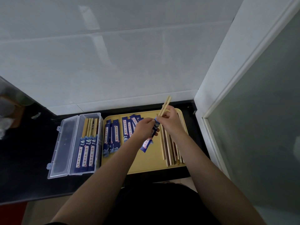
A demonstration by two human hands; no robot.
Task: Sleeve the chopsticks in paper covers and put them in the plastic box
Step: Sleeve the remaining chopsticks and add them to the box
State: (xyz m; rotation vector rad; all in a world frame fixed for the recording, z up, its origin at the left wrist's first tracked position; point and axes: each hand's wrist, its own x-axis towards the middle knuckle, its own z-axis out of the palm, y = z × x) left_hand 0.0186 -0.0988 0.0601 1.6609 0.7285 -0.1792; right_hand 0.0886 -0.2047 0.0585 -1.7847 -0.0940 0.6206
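Note:
My left hand [144,127] grips a blue paper cover [148,142] above the yellow tray [146,164]. My right hand [169,121] pinches a pair of pale wooden chopsticks [165,104] whose lower tips sit at the cover's open top end. Several empty blue covers [113,135] lie on the tray's left part, and several bare chopsticks [170,150] lie along its right side. The clear plastic box [99,143] stands left of the tray, lid [62,146] open, with three sleeved pairs [86,151] inside.
The tray and box sit on a black counter [24,168] against a white tiled wall [129,62]. A white door frame with frosted glass [259,111] rises close on the right. Blurred objects [8,111] stand at the far left edge.

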